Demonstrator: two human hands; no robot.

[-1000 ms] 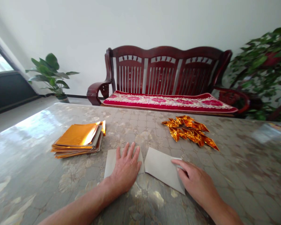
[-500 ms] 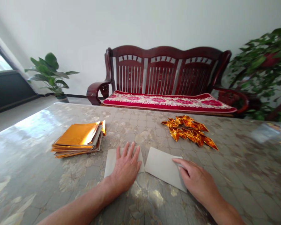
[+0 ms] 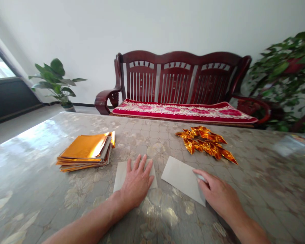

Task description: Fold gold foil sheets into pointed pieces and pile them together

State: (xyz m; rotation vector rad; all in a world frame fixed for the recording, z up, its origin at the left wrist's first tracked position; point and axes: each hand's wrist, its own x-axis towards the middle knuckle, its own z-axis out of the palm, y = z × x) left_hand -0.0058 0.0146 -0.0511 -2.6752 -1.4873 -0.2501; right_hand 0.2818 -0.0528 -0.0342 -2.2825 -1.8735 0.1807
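My left hand (image 3: 136,183) lies flat with fingers spread, pressing a pale grey sheet of paper (image 3: 120,173) onto the table. A second pale grey sheet of paper (image 3: 181,177) sits to its right, tilted, with a gap between the two. Its right edge is pinched between the thumb and forefinger of my right hand (image 3: 220,195). Beyond my left hand is a stack of gold foil paper (image 3: 83,147) with grey-backed sheets among it. Several folded gold foil pieces (image 3: 207,148) with pointed ends lie in a cluster beyond my right hand.
A patterned, glossy cover spreads over the table (image 3: 73,196). Clear plastic packaging (image 3: 292,145) rests at its right edge. Behind stand a dark red wooden bench (image 3: 176,81) with a floral cushion (image 3: 173,109), and potted plants (image 3: 56,79) at both sides.
My right hand has moved slightly right with its sheet, which has turned a little. The gap between the two sheets has widened. My left hand has stayed in place.
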